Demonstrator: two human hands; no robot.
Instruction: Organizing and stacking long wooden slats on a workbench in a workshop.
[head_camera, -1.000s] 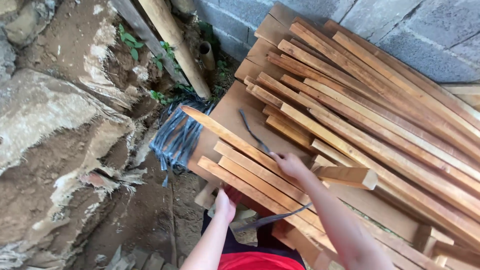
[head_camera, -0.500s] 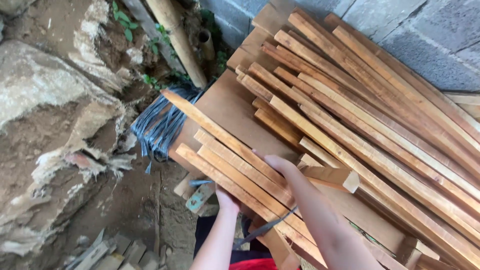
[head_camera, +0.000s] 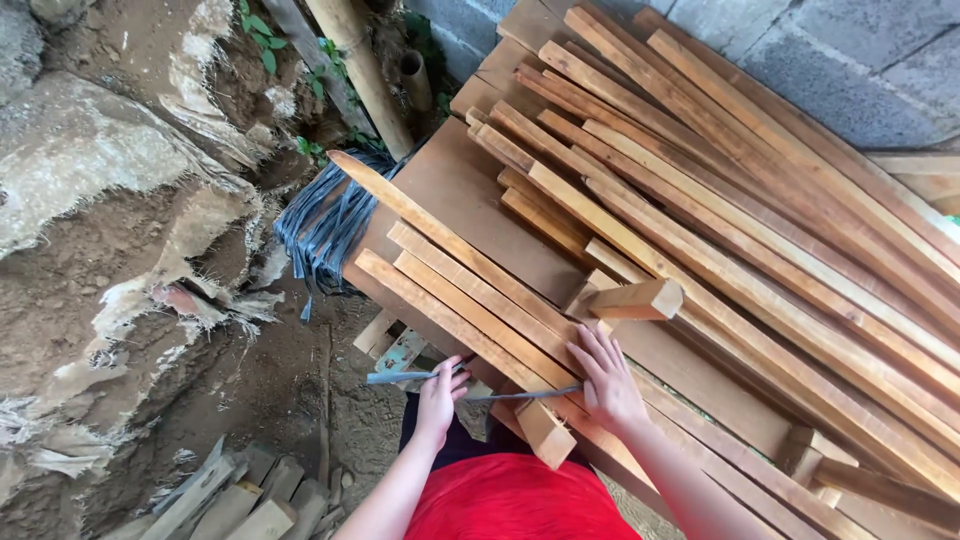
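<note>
Three long wooden slats (head_camera: 470, 290) lie side by side on a brown board, their near ends pointing at me. A thin grey strap (head_camera: 400, 377) runs across those near ends. My left hand (head_camera: 438, 397) pinches the strap at the left of the slats. My right hand (head_camera: 605, 382) rests flat on top of the slats, fingers spread, with the strap's other end passing under its fingers. A short wooden block (head_camera: 635, 299) lies just beyond my right hand.
A big pile of long wooden slats (head_camera: 760, 220) fills the right side against a grey block wall (head_camera: 850, 70). A bundle of grey straps (head_camera: 325, 225) hangs at the board's left edge. Earth and rock rise on the left; wood offcuts (head_camera: 230, 495) lie on the ground.
The strap, earlier loose and curving over the slats, now lies across their near ends. My left hand has taken its left end, and my right hand has come down nearer the slat ends.
</note>
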